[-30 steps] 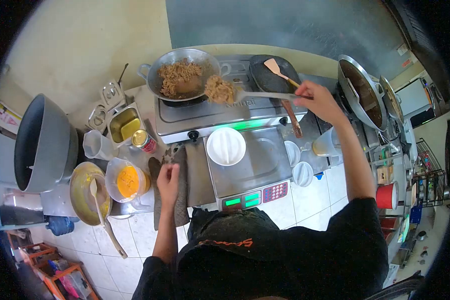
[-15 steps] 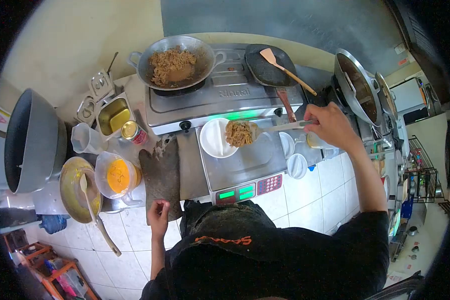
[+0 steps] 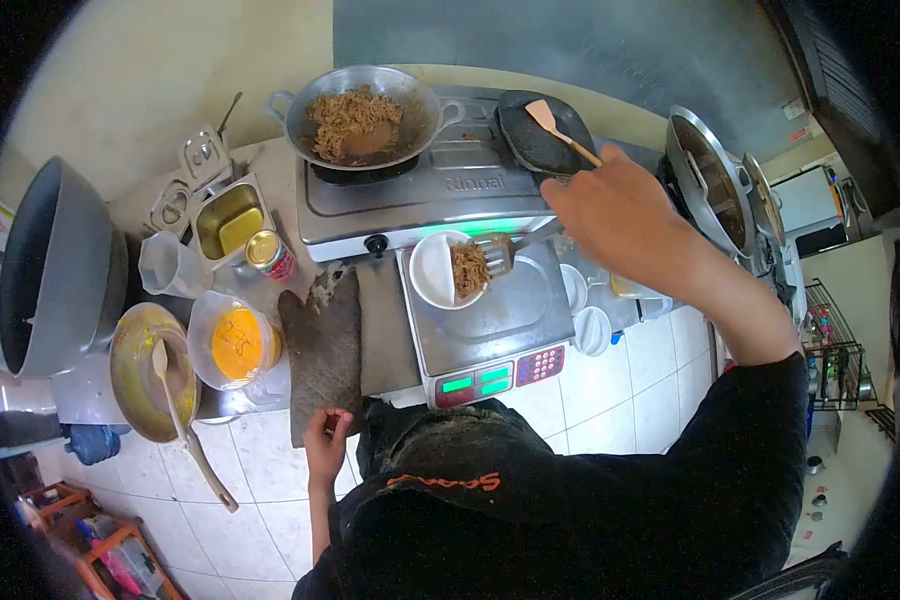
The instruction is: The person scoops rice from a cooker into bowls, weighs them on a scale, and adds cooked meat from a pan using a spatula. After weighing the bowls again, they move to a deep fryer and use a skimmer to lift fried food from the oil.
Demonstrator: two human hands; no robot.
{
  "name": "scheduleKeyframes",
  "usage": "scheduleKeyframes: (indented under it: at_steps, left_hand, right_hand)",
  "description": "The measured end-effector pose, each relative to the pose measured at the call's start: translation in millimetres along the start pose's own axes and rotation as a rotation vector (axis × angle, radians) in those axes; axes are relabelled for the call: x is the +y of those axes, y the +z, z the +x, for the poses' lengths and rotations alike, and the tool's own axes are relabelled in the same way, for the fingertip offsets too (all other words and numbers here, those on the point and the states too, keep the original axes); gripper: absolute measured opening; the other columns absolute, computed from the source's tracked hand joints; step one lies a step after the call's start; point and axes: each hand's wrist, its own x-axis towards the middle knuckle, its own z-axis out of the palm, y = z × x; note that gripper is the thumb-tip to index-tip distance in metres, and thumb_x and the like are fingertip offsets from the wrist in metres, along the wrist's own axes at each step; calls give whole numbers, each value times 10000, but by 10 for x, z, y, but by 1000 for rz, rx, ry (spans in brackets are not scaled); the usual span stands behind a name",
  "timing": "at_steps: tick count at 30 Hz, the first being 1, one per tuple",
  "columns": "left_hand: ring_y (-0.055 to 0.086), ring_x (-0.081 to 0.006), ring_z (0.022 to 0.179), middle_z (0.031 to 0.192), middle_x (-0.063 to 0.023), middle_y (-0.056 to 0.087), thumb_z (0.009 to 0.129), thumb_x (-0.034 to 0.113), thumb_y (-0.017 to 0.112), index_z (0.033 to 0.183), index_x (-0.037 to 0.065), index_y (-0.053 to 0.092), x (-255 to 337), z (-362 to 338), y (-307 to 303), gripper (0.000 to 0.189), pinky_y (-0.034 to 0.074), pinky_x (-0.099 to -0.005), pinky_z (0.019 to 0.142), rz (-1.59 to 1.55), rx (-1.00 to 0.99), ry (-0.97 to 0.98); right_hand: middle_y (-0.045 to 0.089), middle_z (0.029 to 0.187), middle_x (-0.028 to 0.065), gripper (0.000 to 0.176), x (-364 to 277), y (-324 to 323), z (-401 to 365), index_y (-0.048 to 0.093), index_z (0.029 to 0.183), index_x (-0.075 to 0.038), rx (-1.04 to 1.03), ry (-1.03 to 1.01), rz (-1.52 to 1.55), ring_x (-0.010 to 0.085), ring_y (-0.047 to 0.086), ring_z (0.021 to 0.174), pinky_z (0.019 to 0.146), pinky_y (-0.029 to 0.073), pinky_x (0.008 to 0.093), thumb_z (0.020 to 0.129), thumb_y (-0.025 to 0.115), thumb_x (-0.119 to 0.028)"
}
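Observation:
My right hand (image 3: 625,215) grips the handle of a slotted metal spatula (image 3: 498,254), fingers wrapped round it. The spatula's head is tilted at the right side of a white divided bowl (image 3: 432,268). Brown shredded food (image 3: 468,270) lies in the bowl's right compartment, against the spatula; the left compartment shows bare white. Under the bowl is a digital scale (image 3: 525,305) with lit green displays. My left hand (image 3: 327,440) is closed, fingers curled together, with nothing visible in it. It is by the lower end of a dark, worn oven mitt (image 3: 325,360) on the counter.
A wok (image 3: 425,125) of brown shredded food sits on the stove (image 3: 370,215), beside a dark pan (image 3: 530,135) with a pink spatula (image 3: 560,125). White lids (image 3: 592,332) lie right of the scale. Leftward stand a jug of orange liquid (image 3: 238,343), a can (image 3: 270,255) and pans.
My right hand has turned over and risen, tipping the spatula. The shredded food it carried now lies in the bowl's right compartment. My left hand stays by the mitt.

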Motion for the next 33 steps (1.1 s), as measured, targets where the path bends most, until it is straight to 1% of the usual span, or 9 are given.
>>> scheduleKeyframes:
  at_steps: [8,11,14,17,20,23,27,29,33]
  left_hand:
    - [631,-164,693,767,-64,654,896,178,743,886,-19,687,-123,-163,-161,205,486,-296,657,269,-148,59]
    - [655,-184,691,770,-69,655,905,138,711,822,-20,685,-169,-257,-224,180,497,-312,667,140,-276,4]
    - [657,-170,649,742,-70,646,917,81,652,873,-24,649,-201,-303,-244,114,498,-299,637,97,-389,-256]
    - [651,-146,618,717,-73,640,922,47,600,948,-22,601,-98,-324,-240,74,499,-280,606,-59,-428,-335]
    - [637,-128,582,693,-72,638,939,46,595,1014,-16,557,-154,-311,-184,105,492,-252,580,-60,-432,-184]
    - [651,-139,640,759,-81,661,951,79,612,985,-29,606,43,-277,-115,114,502,-284,621,-51,-426,-292]
    - [668,-200,850,937,-118,682,958,181,652,974,19,718,-57,-288,-149,175,508,-338,731,218,-448,61]
    - [669,-210,858,941,-132,684,948,185,668,980,33,718,32,-311,-157,163,514,-335,734,239,-464,-17]
    - [675,-205,871,984,-115,689,888,97,733,1032,46,704,230,-406,-263,156,540,-321,748,276,-535,-183]
  right_hand:
    - [675,676,118,150,59,-118,-107,639,942,-76,20,61,-6,301,670,689,797,422,392,808,702,-103]
    - [678,694,115,178,114,-63,-171,635,969,-84,25,79,-15,300,667,699,800,422,394,809,709,-113]
    - [697,727,151,58,75,33,-184,659,836,-64,93,43,-10,318,696,721,740,503,416,797,623,-89]
    - [692,715,143,61,50,87,-201,655,839,-69,46,90,14,317,695,717,723,506,414,790,622,-82]
    - [678,696,115,329,15,228,-239,632,1113,-37,36,121,3,280,667,697,758,421,370,833,721,-184]
    - [681,709,106,322,-33,339,-229,634,1114,-50,29,86,-40,263,666,693,747,417,367,838,712,-198]
    - [683,734,102,245,-49,292,-362,634,1051,-58,135,90,-69,258,679,732,752,434,377,843,680,-178]
    - [682,750,100,103,-75,493,-320,634,932,-77,132,74,-76,266,697,782,758,463,389,843,622,-126]
    - [681,748,99,181,69,388,-489,627,969,-80,144,185,93,286,684,772,761,453,406,832,685,-184]
